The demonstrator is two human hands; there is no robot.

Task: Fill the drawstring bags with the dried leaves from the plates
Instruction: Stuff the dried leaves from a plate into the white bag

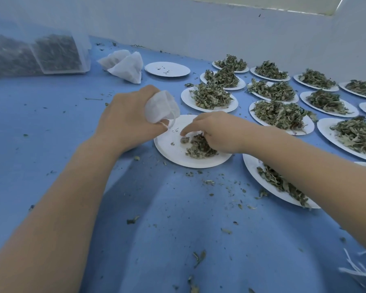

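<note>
My left hand point(127, 115) grips a small white drawstring bag point(160, 107), its mouth turned toward the right, above the near white plate point(169, 151). A small heap of dried leaves point(199, 148) lies on that plate. My right hand point(213, 132) rests on the heap with its fingers curled around some leaves and the index finger stretched to a loose bit. Several more white plates heaped with dried leaves point(211, 95) fill the right side of the blue table.
A pile of white bags point(125, 65) lies at the back beside an almost bare plate point(167, 69). A clear plastic tub holding filled bags point(57, 52) stands at the back left. Leaf crumbs litter the blue cloth point(178, 218). A white wall borders the far edge.
</note>
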